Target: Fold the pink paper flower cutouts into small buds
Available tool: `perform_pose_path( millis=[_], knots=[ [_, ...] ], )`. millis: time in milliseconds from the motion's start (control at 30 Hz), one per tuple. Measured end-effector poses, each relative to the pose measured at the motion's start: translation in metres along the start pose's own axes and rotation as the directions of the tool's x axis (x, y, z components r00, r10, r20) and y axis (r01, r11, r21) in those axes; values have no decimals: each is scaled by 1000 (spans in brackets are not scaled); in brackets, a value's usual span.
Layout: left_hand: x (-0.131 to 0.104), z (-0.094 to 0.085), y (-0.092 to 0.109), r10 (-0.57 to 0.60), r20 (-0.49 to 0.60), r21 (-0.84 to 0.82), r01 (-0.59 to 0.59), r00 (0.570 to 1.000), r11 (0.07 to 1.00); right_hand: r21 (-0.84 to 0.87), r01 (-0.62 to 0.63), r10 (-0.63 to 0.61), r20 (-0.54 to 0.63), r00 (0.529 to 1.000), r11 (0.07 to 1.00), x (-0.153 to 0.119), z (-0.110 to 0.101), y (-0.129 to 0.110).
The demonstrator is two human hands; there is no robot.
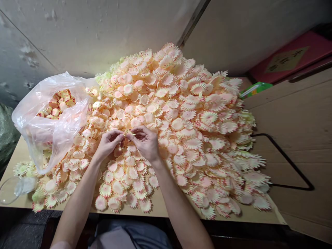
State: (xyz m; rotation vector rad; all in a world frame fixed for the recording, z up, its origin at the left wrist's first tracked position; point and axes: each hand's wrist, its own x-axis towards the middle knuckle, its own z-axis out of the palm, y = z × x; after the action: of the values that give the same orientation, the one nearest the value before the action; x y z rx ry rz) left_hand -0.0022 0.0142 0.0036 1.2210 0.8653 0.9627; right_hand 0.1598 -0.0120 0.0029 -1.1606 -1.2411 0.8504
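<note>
My left hand (111,142) and my right hand (145,141) meet above the middle of a large heap of pale, flower-shaped pieces (181,138) with jagged edges and pink tips. Between my fingertips is a small yellowish flower-shaped piece (128,132), pinched from both sides. Its exact shape is mostly covered by my fingers. Flat, round pieces (132,173) lie between my forearms, loosely overlapping. To the left of my left hand, a translucent plastic bag (68,135) stands open, with curled yellow and red pieces (61,103) inside.
A clear glass (10,190) rests at the table's left front corner. On the right are a cardboard panel (295,138), a bent black metal bar (293,160), a red box (293,55) and a green packet (256,90). A wall (103,31) rises behind the heap.
</note>
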Motion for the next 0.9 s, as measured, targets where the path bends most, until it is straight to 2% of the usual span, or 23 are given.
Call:
perform_pose_path(
  millis=[367, 533, 733, 800, 900],
  knots=[
    [1, -2, -4, 5, -20, -25, -5, 1000, 1000, -244, 145, -126, 93, 988, 959, -4, 0, -5],
    [-1, 0, 1, 10, -3, 19, -10, 1000, 1000, -338, 175, -143, 118, 983, 925, -5, 1, -5],
    [-1, 0, 1, 32, -55, 86, -27, 998, 996, -443, 200, -147, 152, 977, 874, -5, 3, -3],
    [-1, 0, 1, 42, -61, 101, -36, 997, 994, -462, 194, -149, 134, 980, 866, -5, 4, -2],
    [-2, 2, 3, 49, -48, 110, -43, 998, 993, -458, 159, -158, 42, 987, 874, -4, 4, -3]
  ],
)
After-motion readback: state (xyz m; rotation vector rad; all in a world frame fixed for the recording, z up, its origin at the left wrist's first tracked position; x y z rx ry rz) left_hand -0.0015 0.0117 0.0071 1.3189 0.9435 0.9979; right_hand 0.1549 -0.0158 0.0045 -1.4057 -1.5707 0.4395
